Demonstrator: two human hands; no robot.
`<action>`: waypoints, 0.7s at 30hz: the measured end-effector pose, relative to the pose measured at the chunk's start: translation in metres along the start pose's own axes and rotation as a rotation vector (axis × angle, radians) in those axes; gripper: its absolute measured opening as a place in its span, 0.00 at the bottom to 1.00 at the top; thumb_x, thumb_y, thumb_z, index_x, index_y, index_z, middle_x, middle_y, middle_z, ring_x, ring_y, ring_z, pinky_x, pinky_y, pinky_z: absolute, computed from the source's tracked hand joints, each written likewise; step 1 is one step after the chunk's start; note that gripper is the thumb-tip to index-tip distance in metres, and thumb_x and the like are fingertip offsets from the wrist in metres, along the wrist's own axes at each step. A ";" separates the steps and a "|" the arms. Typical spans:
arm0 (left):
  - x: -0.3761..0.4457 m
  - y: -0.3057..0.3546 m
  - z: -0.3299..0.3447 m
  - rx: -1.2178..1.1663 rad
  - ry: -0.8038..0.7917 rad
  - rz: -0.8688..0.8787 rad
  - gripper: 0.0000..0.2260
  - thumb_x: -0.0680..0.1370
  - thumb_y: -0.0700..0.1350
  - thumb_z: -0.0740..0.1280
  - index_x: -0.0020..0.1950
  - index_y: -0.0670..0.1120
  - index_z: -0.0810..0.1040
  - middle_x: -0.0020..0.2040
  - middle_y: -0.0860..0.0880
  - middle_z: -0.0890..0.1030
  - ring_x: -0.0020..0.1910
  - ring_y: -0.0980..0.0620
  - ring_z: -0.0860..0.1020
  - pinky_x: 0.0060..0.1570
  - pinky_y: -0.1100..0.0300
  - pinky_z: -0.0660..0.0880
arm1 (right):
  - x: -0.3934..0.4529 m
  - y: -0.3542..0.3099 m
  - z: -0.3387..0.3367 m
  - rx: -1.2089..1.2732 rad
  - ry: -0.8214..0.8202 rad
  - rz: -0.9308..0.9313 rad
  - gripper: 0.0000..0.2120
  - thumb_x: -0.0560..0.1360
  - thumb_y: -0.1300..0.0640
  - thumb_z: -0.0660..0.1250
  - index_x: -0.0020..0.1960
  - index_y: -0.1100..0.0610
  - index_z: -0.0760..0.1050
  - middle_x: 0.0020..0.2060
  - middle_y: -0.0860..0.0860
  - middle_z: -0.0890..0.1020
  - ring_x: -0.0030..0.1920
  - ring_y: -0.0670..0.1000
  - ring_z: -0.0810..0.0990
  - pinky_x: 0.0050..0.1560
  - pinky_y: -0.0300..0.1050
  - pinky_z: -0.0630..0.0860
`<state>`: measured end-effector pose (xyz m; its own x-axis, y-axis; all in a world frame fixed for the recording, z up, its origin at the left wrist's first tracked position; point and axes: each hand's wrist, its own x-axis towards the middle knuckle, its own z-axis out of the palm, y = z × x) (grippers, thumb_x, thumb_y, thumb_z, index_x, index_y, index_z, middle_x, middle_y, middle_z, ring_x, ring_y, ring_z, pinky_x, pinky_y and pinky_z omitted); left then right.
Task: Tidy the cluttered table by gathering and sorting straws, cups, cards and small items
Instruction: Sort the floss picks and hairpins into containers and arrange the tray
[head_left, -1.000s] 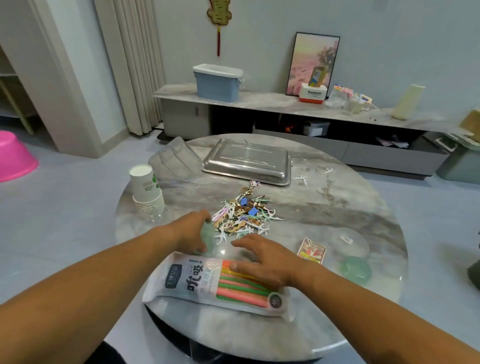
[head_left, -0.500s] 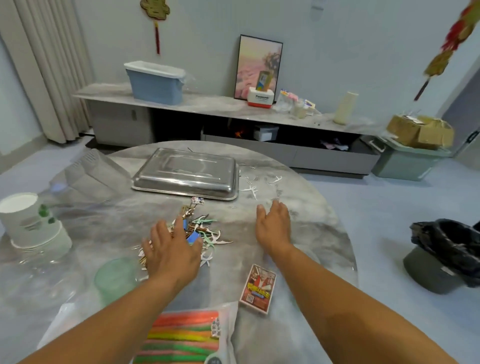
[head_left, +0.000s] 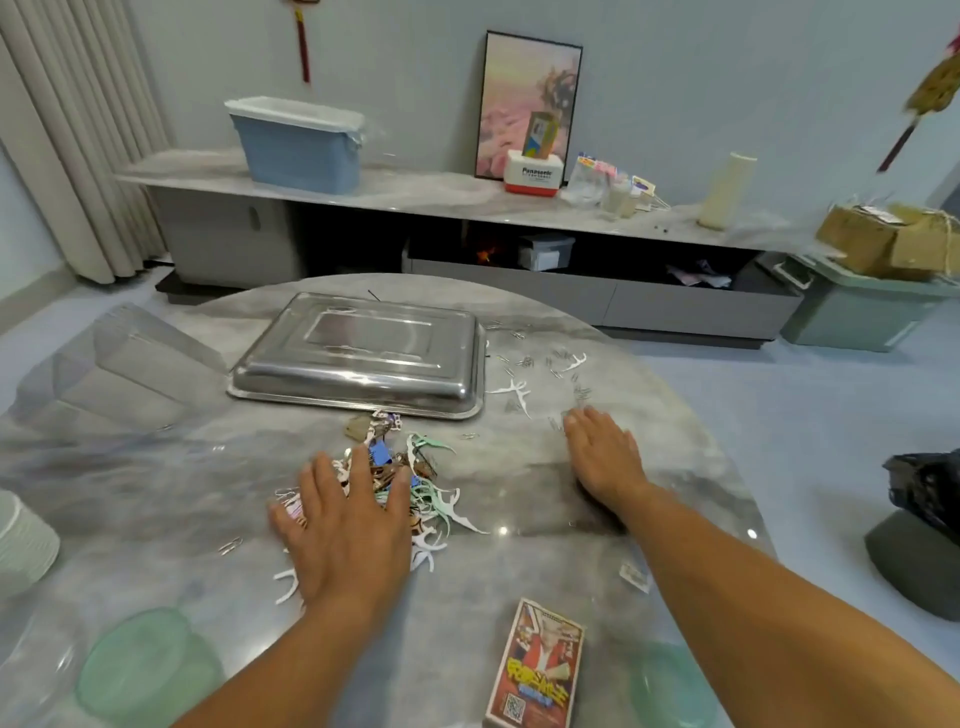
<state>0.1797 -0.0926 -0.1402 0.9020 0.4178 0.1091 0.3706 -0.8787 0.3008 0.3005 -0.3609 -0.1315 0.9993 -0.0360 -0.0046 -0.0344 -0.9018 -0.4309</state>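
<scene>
Item: small-items pile of floss picks, clips and tags, just in front of the steel tray. I see the left hand flat on its near side, fingers spread and holding nothing, likely to corral it. Right of the tray, the right hand lies flat and empty by scattered paper clips, probably to sweep them pileward. The card box sits well in front of the tray. Bare tabletop between the hands leaves sweeping room; the rim curves close beyond the right hand.

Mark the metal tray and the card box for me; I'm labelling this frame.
metal tray (head_left: 363, 358), head view, middle of its upturned bottom.
card box (head_left: 537, 667), head view, middle of its printed top face.
</scene>
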 end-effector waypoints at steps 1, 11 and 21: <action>0.002 0.002 0.001 -0.008 -0.001 0.000 0.38 0.75 0.67 0.31 0.80 0.55 0.57 0.79 0.44 0.59 0.79 0.46 0.54 0.74 0.36 0.50 | -0.002 -0.008 0.003 0.026 -0.012 -0.045 0.18 0.86 0.49 0.47 0.64 0.51 0.73 0.68 0.52 0.73 0.73 0.56 0.66 0.73 0.59 0.57; 0.008 -0.011 -0.014 -0.259 0.137 -0.015 0.26 0.83 0.61 0.51 0.78 0.50 0.64 0.78 0.43 0.65 0.79 0.43 0.59 0.78 0.41 0.48 | -0.067 -0.100 0.039 0.295 0.107 -0.100 0.18 0.85 0.49 0.48 0.57 0.51 0.76 0.60 0.51 0.79 0.62 0.53 0.74 0.73 0.57 0.64; 0.003 -0.003 -0.007 -0.350 -0.070 -0.014 0.32 0.81 0.67 0.44 0.82 0.54 0.55 0.83 0.44 0.54 0.82 0.46 0.50 0.80 0.47 0.43 | -0.076 -0.102 0.049 0.331 0.116 0.132 0.27 0.85 0.42 0.46 0.79 0.54 0.63 0.78 0.50 0.65 0.78 0.49 0.60 0.80 0.50 0.51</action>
<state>0.1798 -0.0873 -0.1342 0.9146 0.4023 0.0414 0.2959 -0.7353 0.6097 0.2283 -0.2455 -0.1314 0.9779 -0.2088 0.0144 -0.1388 -0.6987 -0.7018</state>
